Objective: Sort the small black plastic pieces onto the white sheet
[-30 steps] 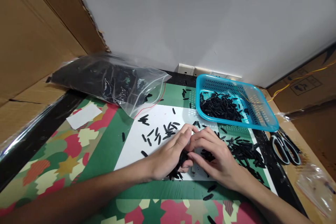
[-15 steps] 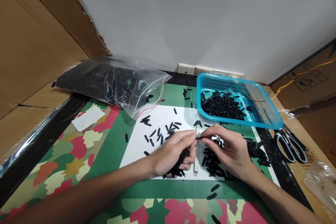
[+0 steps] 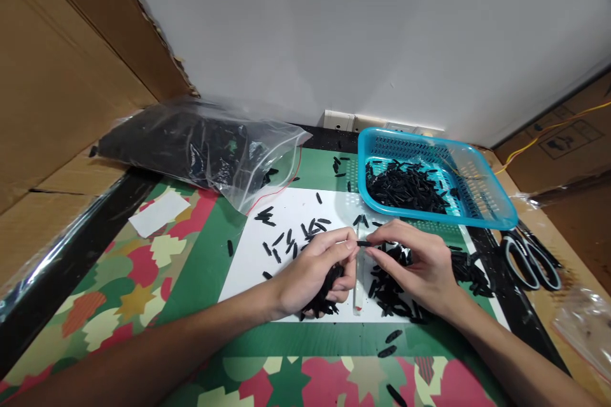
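Observation:
My left hand (image 3: 322,267) is closed over a bunch of small black plastic-looking pieces (image 3: 325,292), some poking out below the palm. Between its thumb and forefinger and the fingertips of my right hand (image 3: 415,261) is one slim black piece (image 3: 364,243). Both hands pinch this piece, one at each end. Beneath them lies a white paper sheet (image 3: 248,267), with loose black pieces (image 3: 286,241) scattered left of my hands and a pile of them (image 3: 389,296) under my right hand. A whitish strip (image 3: 359,286) runs upright between the two hands.
A blue basket (image 3: 442,221) with many black pieces stands at the back right. A large zip bag (image 3: 200,146) of black pieces lies at the back left. Scissors (image 3: 529,261) rest at the right, near a clear plastic bag (image 3: 587,324). Cardboard (image 3: 71,32) flanks the left.
The black piece between my fingertips shows more of its length now. My right fingertips have shifted slightly right and up. The view has tilted a little.

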A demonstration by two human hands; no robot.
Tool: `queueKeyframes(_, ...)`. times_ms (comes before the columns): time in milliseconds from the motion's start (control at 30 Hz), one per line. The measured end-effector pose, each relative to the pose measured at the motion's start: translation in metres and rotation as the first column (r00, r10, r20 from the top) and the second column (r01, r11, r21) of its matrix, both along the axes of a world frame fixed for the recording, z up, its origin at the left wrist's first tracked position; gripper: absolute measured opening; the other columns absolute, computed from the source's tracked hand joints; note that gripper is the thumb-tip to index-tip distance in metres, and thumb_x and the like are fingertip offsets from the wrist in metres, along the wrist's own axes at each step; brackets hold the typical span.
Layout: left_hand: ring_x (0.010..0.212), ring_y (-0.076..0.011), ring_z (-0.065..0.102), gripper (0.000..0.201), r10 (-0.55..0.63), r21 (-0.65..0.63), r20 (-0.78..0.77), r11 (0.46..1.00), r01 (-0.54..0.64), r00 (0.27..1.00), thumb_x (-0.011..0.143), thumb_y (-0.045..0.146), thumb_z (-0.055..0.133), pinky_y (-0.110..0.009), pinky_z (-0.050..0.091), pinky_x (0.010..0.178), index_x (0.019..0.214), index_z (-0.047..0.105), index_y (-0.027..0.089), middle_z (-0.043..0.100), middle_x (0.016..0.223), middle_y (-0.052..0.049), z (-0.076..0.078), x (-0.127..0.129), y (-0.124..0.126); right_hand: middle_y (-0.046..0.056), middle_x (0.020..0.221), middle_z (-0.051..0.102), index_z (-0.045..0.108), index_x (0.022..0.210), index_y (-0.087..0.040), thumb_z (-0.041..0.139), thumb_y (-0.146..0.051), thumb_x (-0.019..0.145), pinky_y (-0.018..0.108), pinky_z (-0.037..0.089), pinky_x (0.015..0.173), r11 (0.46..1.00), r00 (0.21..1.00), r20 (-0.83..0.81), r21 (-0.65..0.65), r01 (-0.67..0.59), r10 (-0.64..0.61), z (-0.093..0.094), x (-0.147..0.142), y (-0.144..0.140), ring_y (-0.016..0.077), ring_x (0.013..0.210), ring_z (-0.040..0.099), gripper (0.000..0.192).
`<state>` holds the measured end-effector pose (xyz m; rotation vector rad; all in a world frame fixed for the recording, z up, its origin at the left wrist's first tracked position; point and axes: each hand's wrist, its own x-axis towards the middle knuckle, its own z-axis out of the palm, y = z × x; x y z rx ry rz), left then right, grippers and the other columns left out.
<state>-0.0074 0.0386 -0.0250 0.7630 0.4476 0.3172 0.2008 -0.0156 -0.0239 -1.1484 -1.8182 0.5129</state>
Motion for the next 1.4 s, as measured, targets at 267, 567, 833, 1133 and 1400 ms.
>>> queueKeyframes(267, 0.047, -0.0058, 0.033, 0.028, -0.002, -0.006, -0.001, 1.000, 0.002, 1.000, 0.104, 0.039, 0.048, -0.016, 0.027, 0.046, 0.084, 0.041, 0.021, 0.047, 0.060, 0.006, 0.001, 0.001, 0.000, 0.004, 0.089, 0.076, 0.072, 0.101, -0.022, 0.069, -0.013, 0.095, 0.033, 0.055, 0.072, 1.000, 1.000, 0.019, 0.021, -0.004, 0.003, 0.001, -0.001, 0.001, 0.0186, 0.079, 0.068, 0.011)
queueKeyframes(567, 0.046, -0.0065, 0.035, 0.031, -0.019, 0.028, -0.004, 0.999, 0.019, 1.000, 0.104, 0.044, 0.045, -0.017, 0.027, 0.045, 0.085, 0.046, 0.020, 0.046, 0.059, 0.005, -0.001, -0.001, 0.000, 0.004, 0.084, 0.077, 0.072, 0.106, -0.023, 0.078, -0.009, 0.085, 0.037, 0.049, 0.072, 0.797, 0.799, 0.405, 0.585, 0.147, -0.445, 0.022, 0.049, 0.009, 0.0220, 0.074, 0.068, 0.026)
queueKeyframes(833, 0.046, -0.0086, 0.036, 0.036, -0.060, 0.029, -0.041, 0.998, 0.061, 0.997, 0.103, 0.054, 0.043, -0.015, 0.024, 0.038, 0.087, 0.045, 0.023, 0.044, 0.061, 0.005, 0.004, -0.005, 0.002, 0.009, 0.103, 0.075, 0.074, 0.108, -0.023, 0.078, -0.013, 0.087, 0.044, 0.047, 0.086, 0.767, 0.751, 0.326, 0.537, 0.352, -0.574, 0.022, 0.049, 0.009, 0.0280, 0.092, 0.068, 0.023)
queueKeyframes(1133, 0.054, -0.0071, 0.037, 0.034, 0.005, 0.075, -0.051, 0.997, -0.002, 0.999, 0.106, 0.055, 0.042, -0.018, 0.032, 0.050, 0.097, 0.044, 0.023, 0.039, 0.067, 0.008, 0.004, 0.000, -0.007, 0.008, 0.099, 0.072, 0.069, 0.115, -0.017, 0.063, -0.013, 0.100, 0.031, 0.046, 0.071, 0.951, 0.925, 0.278, 0.093, -0.295, 0.260, 0.009, -0.018, -0.007, 0.0186, 0.084, 0.061, 0.017)
queueKeyframes(1400, 0.052, -0.0082, 0.043, 0.040, -0.013, 0.153, -0.115, 0.988, 0.031, 0.993, 0.103, 0.064, 0.041, -0.021, 0.035, 0.047, 0.096, 0.041, 0.024, 0.042, 0.072, 0.007, 0.006, 0.000, -0.010, 0.005, 0.091, 0.068, 0.070, 0.102, -0.018, 0.057, -0.024, 0.105, 0.032, 0.043, 0.072, 0.935, 0.870, 0.379, 0.036, -0.354, 0.315, 0.020, -0.019, -0.003, 0.0190, 0.085, 0.056, 0.015)
